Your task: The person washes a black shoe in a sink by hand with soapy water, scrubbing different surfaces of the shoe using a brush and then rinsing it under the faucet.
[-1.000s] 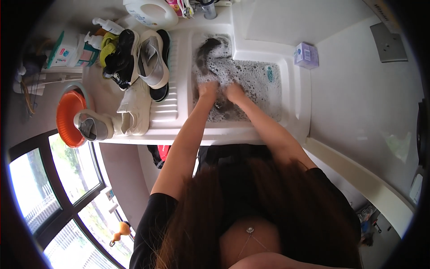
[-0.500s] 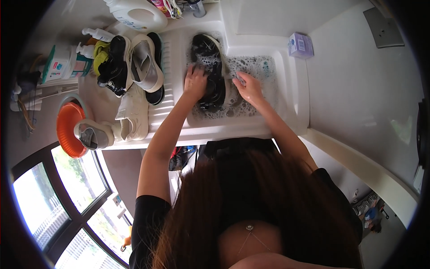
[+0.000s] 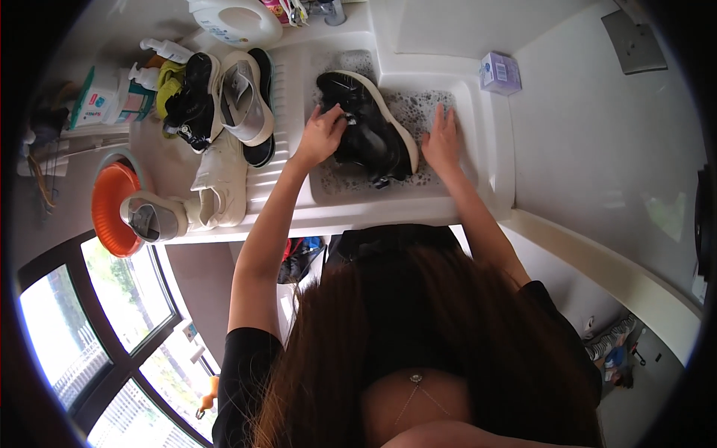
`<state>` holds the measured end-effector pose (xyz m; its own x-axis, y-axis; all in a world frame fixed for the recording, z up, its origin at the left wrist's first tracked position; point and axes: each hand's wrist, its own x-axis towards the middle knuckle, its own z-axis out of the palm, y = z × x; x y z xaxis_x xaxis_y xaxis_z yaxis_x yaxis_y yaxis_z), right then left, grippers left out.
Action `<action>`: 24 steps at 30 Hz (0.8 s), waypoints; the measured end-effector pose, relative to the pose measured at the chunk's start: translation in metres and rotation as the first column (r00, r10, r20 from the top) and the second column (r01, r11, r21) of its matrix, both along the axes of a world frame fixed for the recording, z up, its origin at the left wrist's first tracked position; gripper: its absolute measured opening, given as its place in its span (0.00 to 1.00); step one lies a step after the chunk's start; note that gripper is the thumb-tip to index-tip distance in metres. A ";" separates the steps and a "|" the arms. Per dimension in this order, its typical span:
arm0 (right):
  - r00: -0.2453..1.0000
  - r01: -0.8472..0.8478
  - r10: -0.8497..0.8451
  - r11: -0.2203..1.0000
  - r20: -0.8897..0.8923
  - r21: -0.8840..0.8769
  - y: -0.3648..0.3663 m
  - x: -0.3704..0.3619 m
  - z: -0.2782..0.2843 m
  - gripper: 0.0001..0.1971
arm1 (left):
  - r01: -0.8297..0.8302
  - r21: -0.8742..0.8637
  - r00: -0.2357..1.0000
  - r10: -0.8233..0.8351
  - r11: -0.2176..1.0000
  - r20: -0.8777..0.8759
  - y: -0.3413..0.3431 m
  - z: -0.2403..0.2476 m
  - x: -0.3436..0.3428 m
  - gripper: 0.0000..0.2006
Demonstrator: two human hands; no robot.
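A wet black shoe [image 3: 366, 127] with a white sole lies slanted on its side in the soapy water of the white sink [image 3: 484, 149]. My left hand [image 3: 323, 136] is at its left side, fingers bent and closed on the upper near the laces. To the right of the sole, my right hand [image 3: 442, 138] rests over the suds with its fingers stretched out, holding nothing. Foam and bubbles [image 3: 418, 108] cover much of the water around the shoe.
Left of the sink, a ribbed drainboard [image 3: 280, 97] carries a grey shoe [image 3: 246, 104], a black shoe [image 3: 196, 101] and white shoes [image 3: 222, 183]. An orange basin [image 3: 112, 209] hangs beyond. Behind stands a white jug [image 3: 239, 22]; a purple box [image 3: 500, 73] sits on the right ledge.
The black shoe has come up higher in the water and turned, its white sole now facing right. My right hand has shifted right and its fingers have straightened; my left stays beside the shoe.
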<state>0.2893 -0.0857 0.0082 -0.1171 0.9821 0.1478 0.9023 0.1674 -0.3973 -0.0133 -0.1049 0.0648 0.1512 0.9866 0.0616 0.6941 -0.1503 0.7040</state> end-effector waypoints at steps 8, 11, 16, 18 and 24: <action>0.987 0.039 -0.098 0.914 -0.128 -0.404 0.030 0.002 -0.055 0.28 | -0.097 -0.221 0.730 0.220 0.970 0.647 0.017 0.010 0.013 0.07; 0.965 0.008 -0.118 0.905 -0.234 -0.426 0.031 0.002 -0.074 0.25 | -0.049 -0.209 0.699 0.182 0.977 0.691 0.017 -0.003 0.025 0.09; 0.970 -0.016 -0.115 0.849 -0.215 -0.528 0.045 0.001 -0.058 0.25 | -0.057 -0.399 0.650 0.338 0.915 0.681 0.040 -0.016 0.032 0.19; 0.859 -0.196 -0.003 0.922 -0.512 -0.335 0.025 -0.052 0.023 0.23 | -0.184 -0.586 0.599 0.562 0.789 0.570 0.029 -0.040 -0.010 0.35; 0.884 -0.431 0.422 0.903 -0.201 0.003 0.012 -0.089 0.103 0.26 | 0.330 -0.653 -0.137 0.719 0.682 0.681 0.053 -0.025 0.010 0.21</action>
<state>0.2005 -0.0741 0.1110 -0.4993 0.8493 0.1716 0.6530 0.4990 -0.5697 -0.0032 -0.0520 0.0400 0.2470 0.7895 -0.5619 -0.8025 0.4917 0.3380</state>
